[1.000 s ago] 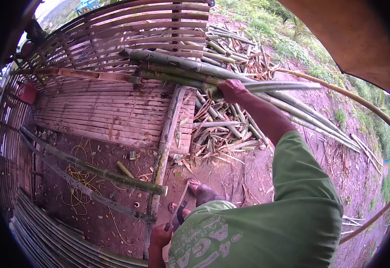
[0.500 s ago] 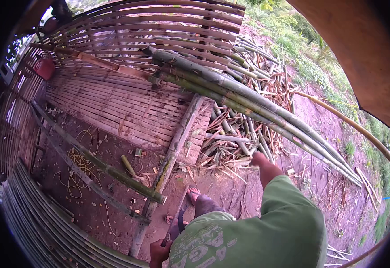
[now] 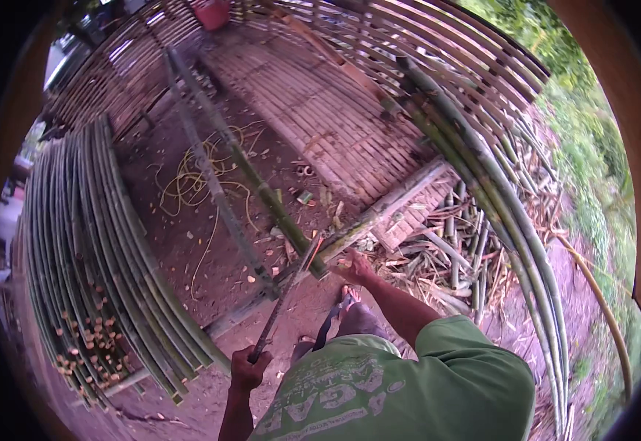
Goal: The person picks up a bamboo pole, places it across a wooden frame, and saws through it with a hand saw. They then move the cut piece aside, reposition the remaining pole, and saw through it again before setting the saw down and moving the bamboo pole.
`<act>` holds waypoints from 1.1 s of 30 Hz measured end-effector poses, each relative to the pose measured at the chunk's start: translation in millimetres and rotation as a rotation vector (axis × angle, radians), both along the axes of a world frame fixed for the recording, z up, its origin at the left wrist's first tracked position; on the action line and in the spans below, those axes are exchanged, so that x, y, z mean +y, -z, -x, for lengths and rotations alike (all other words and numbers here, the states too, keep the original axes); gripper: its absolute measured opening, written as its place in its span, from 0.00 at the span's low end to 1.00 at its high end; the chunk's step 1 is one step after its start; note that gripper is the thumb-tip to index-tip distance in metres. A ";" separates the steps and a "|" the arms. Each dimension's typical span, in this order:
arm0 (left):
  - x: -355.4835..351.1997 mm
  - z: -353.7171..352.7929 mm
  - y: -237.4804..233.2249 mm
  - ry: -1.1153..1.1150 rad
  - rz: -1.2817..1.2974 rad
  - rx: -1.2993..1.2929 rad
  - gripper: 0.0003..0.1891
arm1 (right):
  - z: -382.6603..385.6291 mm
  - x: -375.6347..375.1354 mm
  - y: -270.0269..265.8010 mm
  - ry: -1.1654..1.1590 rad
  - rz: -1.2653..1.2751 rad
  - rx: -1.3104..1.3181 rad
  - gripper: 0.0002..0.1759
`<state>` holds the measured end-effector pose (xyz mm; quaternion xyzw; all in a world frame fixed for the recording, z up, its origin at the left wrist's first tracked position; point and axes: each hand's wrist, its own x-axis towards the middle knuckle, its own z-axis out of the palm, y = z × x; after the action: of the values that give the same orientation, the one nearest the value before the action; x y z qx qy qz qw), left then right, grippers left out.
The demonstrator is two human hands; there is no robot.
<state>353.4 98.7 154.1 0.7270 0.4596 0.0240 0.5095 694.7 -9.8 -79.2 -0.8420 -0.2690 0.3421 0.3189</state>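
My left hand is closed round the handle of a long, narrow blade, which points up and away. The blade's tip reaches beside the near end of a green bamboo pole. My right hand, fingers apart, is just right of that pole end, by a wooden crossbeam. Whether it touches the beam is unclear. A second, greyer pole lies left of the green one, its near end also at the crossbeam.
Many bamboo poles are stacked at the left. A slatted platform lies ahead, with thick bamboo at its right. Yellow cord is on the ground; cut scraps are heaped at the right. A red container stands far off.
The view has turned left. My left hand has risen and the blade now shows in full. My right hand has moved from over the scraps to beside the pole end.
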 end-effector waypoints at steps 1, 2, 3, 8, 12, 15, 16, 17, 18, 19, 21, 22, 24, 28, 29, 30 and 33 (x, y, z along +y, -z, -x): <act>-4.5 11.7 -4.0 -0.048 -0.002 -0.010 0.17 | 1.5 15.9 -1.7 -0.033 0.065 0.018 0.58; -9.2 33.3 1.8 -0.089 0.007 -0.018 0.16 | 4.0 27.2 -8.4 -0.053 0.113 0.105 0.58; -15.8 55.6 5.1 -0.130 -0.002 -0.031 0.16 | 8.1 35.7 -5.2 -0.087 0.128 0.101 0.58; -51.3 134.4 3.8 -0.372 0.000 -0.043 0.16 | 28.1 68.0 39.7 -0.144 0.128 -0.080 0.54; -83.4 203.5 28.4 -0.514 -0.012 -0.037 0.16 | 44.1 89.3 21.6 -0.202 0.255 -0.038 0.42; -102.3 247.8 34.0 -0.620 -0.001 -0.085 0.16 | 116.0 115.9 -97.1 -0.187 0.056 0.541 0.24; -105.6 257.8 32.8 -0.650 0.006 -0.112 0.15 | 145.8 129.6 -118.7 -0.197 0.010 0.602 0.20; -107.9 264.0 28.6 -0.706 0.007 -0.137 0.15 | 179.1 144.0 -136.4 -0.197 -0.038 0.664 0.17; -108.8 266.8 22.5 -0.757 0.008 -0.159 0.15 | 207.2 158.7 -151.7 -0.241 -0.120 0.789 0.14; -109.6 271.8 18.0 -0.807 0.009 -0.180 0.15 | 237.1 168.4 -157.9 -0.282 -0.205 0.915 0.12; -111.1 286.4 15.5 -0.828 -0.023 -0.257 0.14 | 301.7 185.8 -145.3 -0.149 -0.201 0.932 0.10; -111.2 292.3 14.3 -0.853 -0.038 -0.280 0.14 | 329.4 183.3 -150.4 -0.144 -0.206 0.944 0.11; -111.1 302.3 13.0 -0.902 -0.056 -0.319 0.15 | 363.8 161.9 -143.2 -0.230 -0.140 0.866 0.15; -117.1 322.2 21.9 -0.924 -0.089 -0.326 0.11 | 395.8 101.4 -58.3 -0.255 0.095 0.089 0.39; -118.5 326.0 25.8 -0.949 -0.060 -0.328 0.11 | 389.9 88.7 -36.3 -0.226 0.206 0.033 0.45; -119.1 327.3 28.5 -0.976 -0.030 -0.329 0.11 | 379.4 78.1 -24.6 -0.222 0.288 0.036 0.47; -118.0 336.2 43.8 -0.996 0.027 -0.341 0.13 | 363.3 75.2 -48.9 -0.266 0.424 -0.051 0.49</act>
<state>17.2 -19.3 110.3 0.3999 0.6602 0.3753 0.5132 331.4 65.4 -30.3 -0.8556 -0.3075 0.4085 0.0805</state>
